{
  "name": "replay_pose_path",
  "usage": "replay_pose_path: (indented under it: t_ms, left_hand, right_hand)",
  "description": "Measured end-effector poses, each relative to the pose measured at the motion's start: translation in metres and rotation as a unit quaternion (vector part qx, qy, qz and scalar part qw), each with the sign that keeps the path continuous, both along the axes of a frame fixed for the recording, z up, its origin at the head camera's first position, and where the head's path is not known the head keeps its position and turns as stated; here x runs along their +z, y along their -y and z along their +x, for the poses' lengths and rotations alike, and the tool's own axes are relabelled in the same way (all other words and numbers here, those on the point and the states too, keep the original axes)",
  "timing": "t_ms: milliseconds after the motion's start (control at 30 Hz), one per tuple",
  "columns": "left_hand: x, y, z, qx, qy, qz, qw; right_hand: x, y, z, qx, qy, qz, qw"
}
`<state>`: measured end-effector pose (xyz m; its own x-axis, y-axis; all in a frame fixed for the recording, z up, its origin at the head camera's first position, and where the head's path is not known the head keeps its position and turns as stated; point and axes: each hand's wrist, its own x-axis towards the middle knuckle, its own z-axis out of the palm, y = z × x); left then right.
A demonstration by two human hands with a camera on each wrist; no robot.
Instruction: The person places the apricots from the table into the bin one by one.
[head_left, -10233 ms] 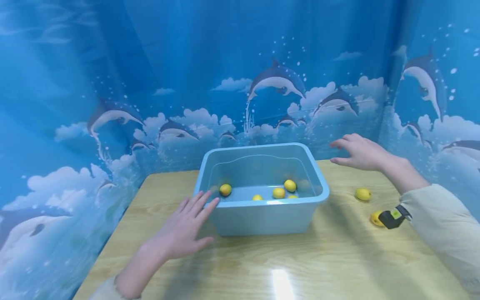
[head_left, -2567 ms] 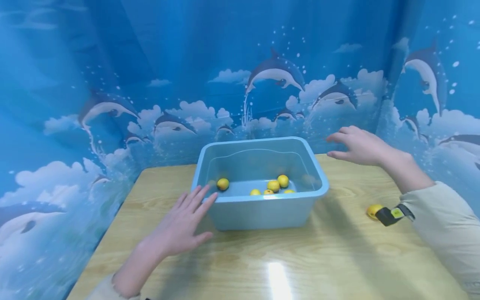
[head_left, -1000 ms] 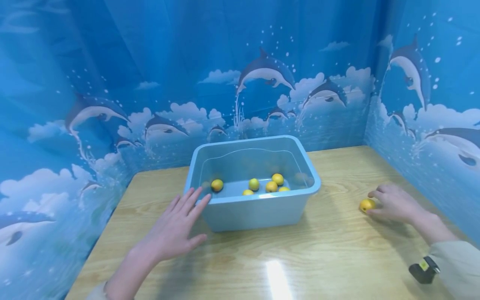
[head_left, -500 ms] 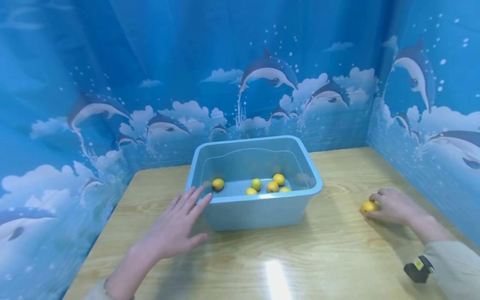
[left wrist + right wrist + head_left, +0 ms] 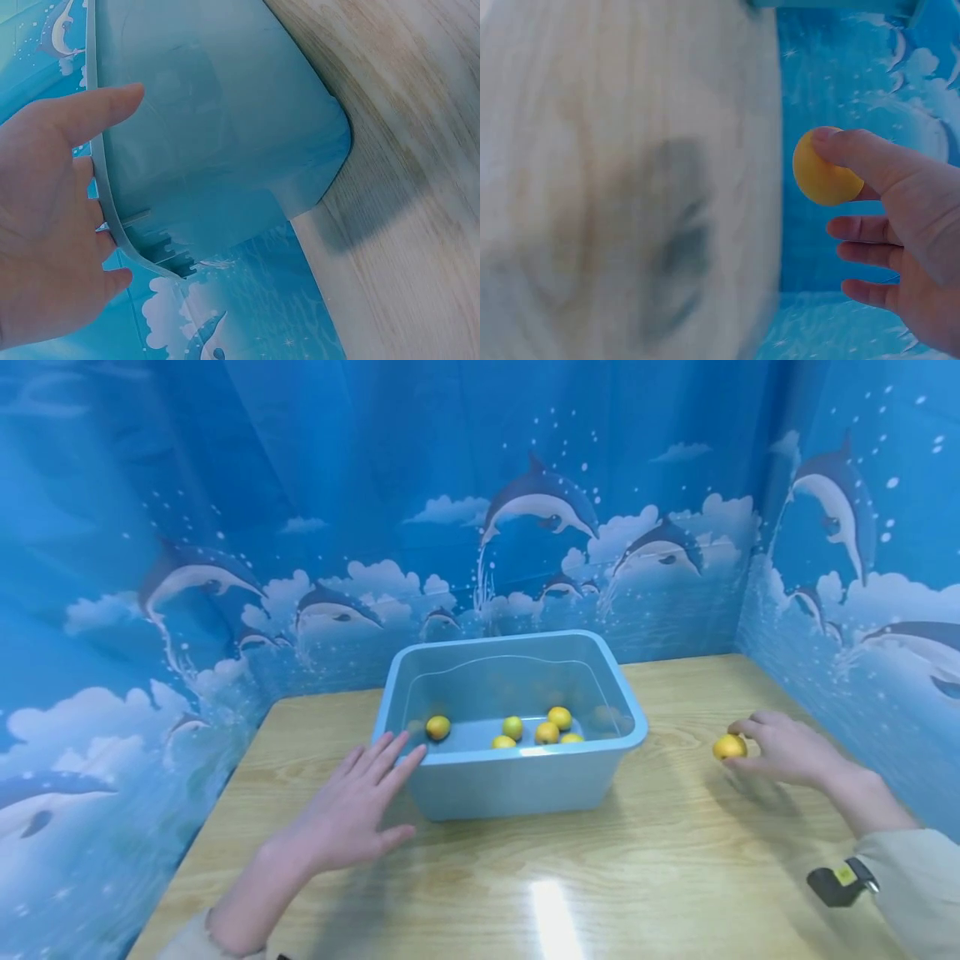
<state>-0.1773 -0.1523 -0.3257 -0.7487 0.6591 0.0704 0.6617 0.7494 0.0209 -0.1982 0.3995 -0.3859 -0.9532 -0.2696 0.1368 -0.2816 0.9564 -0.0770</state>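
My right hand (image 5: 787,750) pinches a small, rounded yellow fruit (image 5: 730,747) between thumb and fingers, lifted above the right side of the table. In the right wrist view the thumb (image 5: 862,154) lies across this yellow fruit (image 5: 825,176), while the other fingers extend below it. A light blue plastic bin (image 5: 517,785) stands mid-table. Inside it lie several similar yellow fruits (image 5: 546,732), one with a reddish tint (image 5: 438,727) at the left. My left hand (image 5: 337,814) is spread at the bin's front left corner, its straight fingers reaching over the rim (image 5: 100,172).
The bin rests on a pale wooden table (image 5: 480,877) with a bright light reflection near the front. Behind and along the sides hangs a blue curtain (image 5: 420,485) printed with dolphins and clouds. A small black device (image 5: 840,885) is strapped at the right wrist.
Earlier, two yellow fruits lay on the table at right; one now appears in the bin. The right hand has gripped the other and raised it from the table. The left hand stays put.
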Motion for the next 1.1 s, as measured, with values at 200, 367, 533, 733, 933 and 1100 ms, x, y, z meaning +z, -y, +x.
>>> replay_pose_path:
  t_ms: [200,367,533,733,933,1100]
  left_hand:
    - [0.004,0.000,0.000,0.000,0.013,-0.012,0.9998]
    - [0.005,0.000,0.000,-0.002,0.012,-0.016,0.9998]
    - [0.005,0.000,0.000,0.000,0.011,-0.018,0.9998]
    - [0.005,0.001,0.001,0.000,0.009,-0.019,0.9998]
    - [0.004,0.003,0.000,0.007,0.009,-0.025,0.9996]
    - [0.002,0.002,-0.002,0.003,0.009,-0.024,0.9997]
  right_hand:
    - [0.026,0.009,-0.002,0.003,-0.015,0.006,1.000]
    - [0.048,0.016,-0.005,0.004,-0.014,0.008,1.000]
    - [0.068,0.021,-0.010,-0.003,-0.007,0.010,1.000]
    - [0.089,0.031,-0.018,-0.008,-0.002,0.007,1.000]
    - [0.107,0.046,-0.025,0.008,-0.010,0.000,1.000]
    - [0.121,0.057,-0.030,0.018,-0.016,0.005,1.000]
